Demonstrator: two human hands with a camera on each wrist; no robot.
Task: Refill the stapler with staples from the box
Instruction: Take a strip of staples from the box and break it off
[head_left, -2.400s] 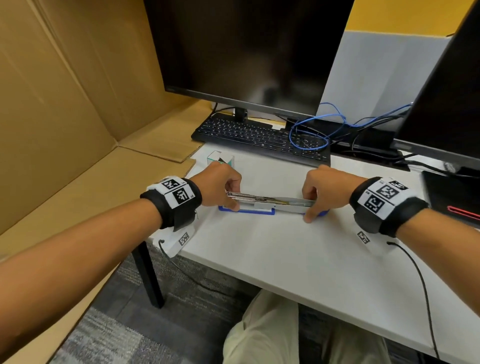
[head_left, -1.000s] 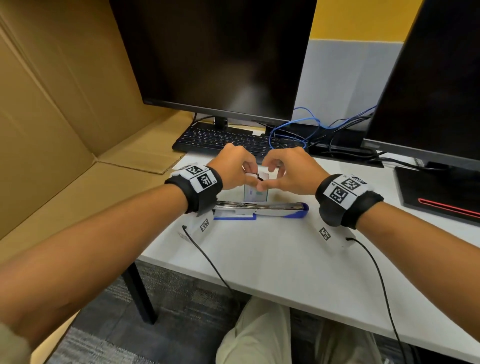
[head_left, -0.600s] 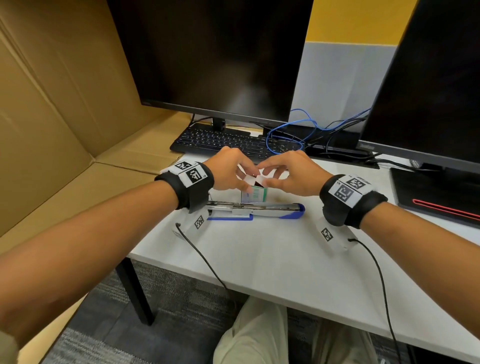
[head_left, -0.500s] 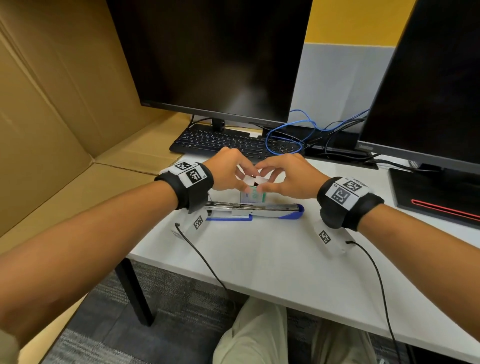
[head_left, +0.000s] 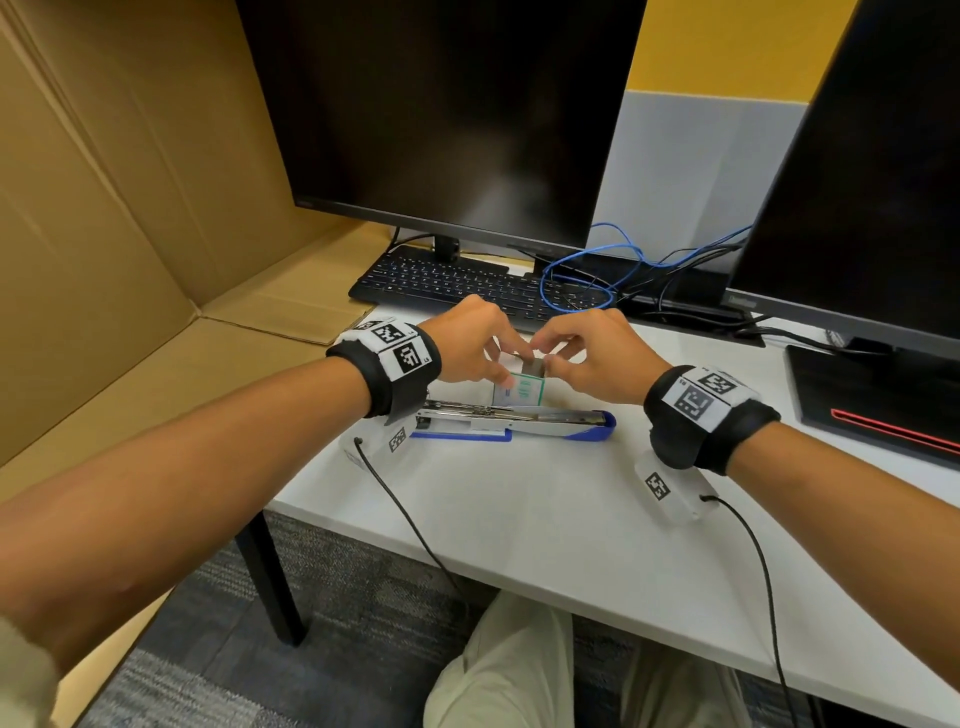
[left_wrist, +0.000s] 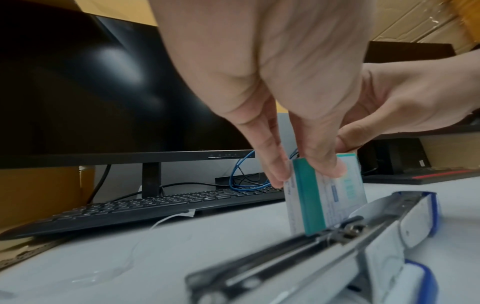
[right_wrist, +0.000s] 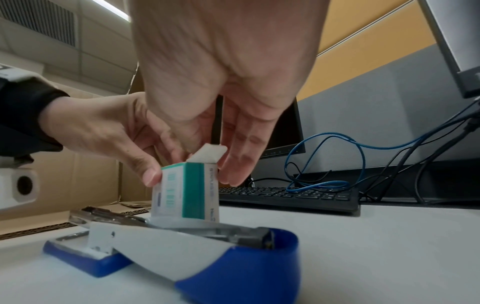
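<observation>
A blue and white stapler (head_left: 514, 418) lies opened out flat on the white desk (head_left: 519, 519), its metal staple channel facing up. Just behind it a small white and teal staple box (head_left: 519, 389) stands upright. My left hand (head_left: 506, 371) pinches the box near its top, thumb on the near face (left_wrist: 335, 166) and fingers on the far side. My right hand (head_left: 545, 358) holds the box's top end, where a white flap (right_wrist: 207, 153) stands open. The wrist views show the box (left_wrist: 324, 191) (right_wrist: 187, 193) touching the stapler (left_wrist: 337, 257) (right_wrist: 182, 246). The box's contents are hidden.
A black keyboard (head_left: 447, 283) and blue and black cables (head_left: 597, 280) lie behind the hands. Two dark monitors (head_left: 441, 114) (head_left: 872, 171) stand at the back, with a black pad (head_left: 883, 395) at the right. Cardboard sheets (head_left: 104, 208) line the left side.
Both hands left the stapler and went to the staple box. Over the last second they stood it upright behind the stapler and the top flap came open.
</observation>
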